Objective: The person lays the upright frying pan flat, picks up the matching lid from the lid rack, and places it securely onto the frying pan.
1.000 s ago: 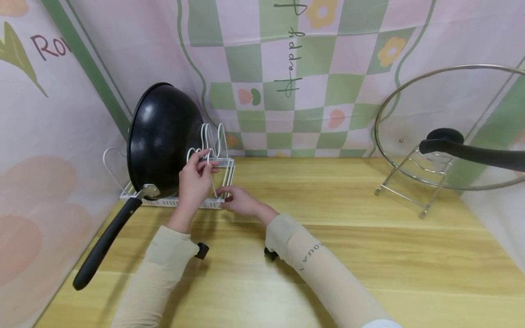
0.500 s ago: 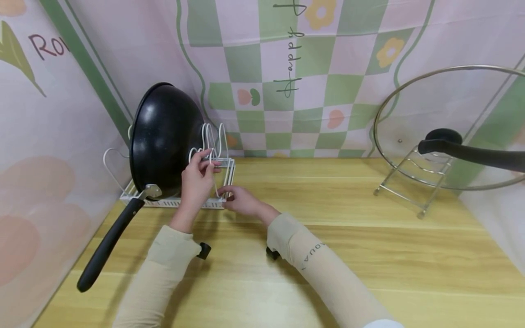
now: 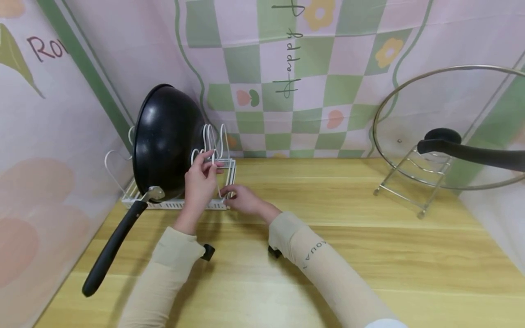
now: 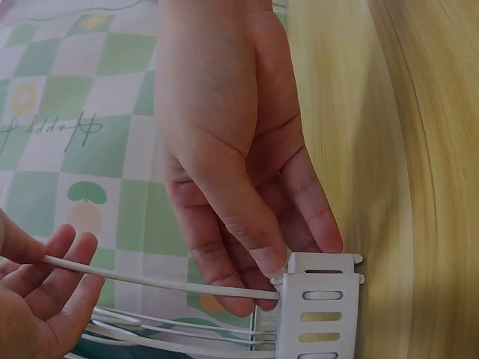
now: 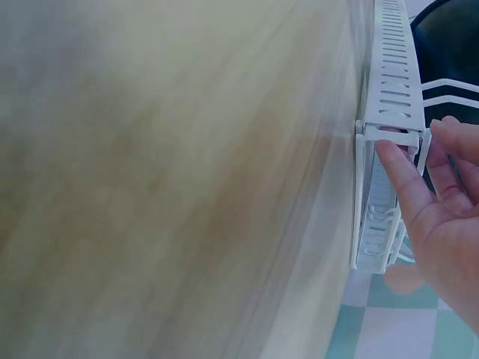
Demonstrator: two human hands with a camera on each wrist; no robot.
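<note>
A white wire pan rack (image 3: 172, 205) stands against the back wall at left. A black wok (image 3: 170, 141) rests on its side in it, its long handle (image 3: 116, 248) sticking out toward the front left. My left hand (image 3: 199, 184) pinches the upper part of a white wire divider (image 4: 161, 286) between thumb and fingers. Lower down, my right hand (image 3: 244, 200) grips the rack's front right corner at the divider's foot. In the right wrist view, that right hand (image 5: 453, 213) has its fingertips on the end of the slotted rail (image 5: 394, 67).
A large glass lid (image 3: 393, 118) with a black handle (image 3: 471, 150) leans at right on a small metal stand (image 3: 404, 196). Patterned cloth (image 3: 311, 91) covers the back and side walls. The wooden tabletop (image 3: 369, 255) spreads in front.
Both hands and the wire divider have shifted slightly right. The wok and its handle have also moved a little to the right. The lid on its stand looks unmoved.
</note>
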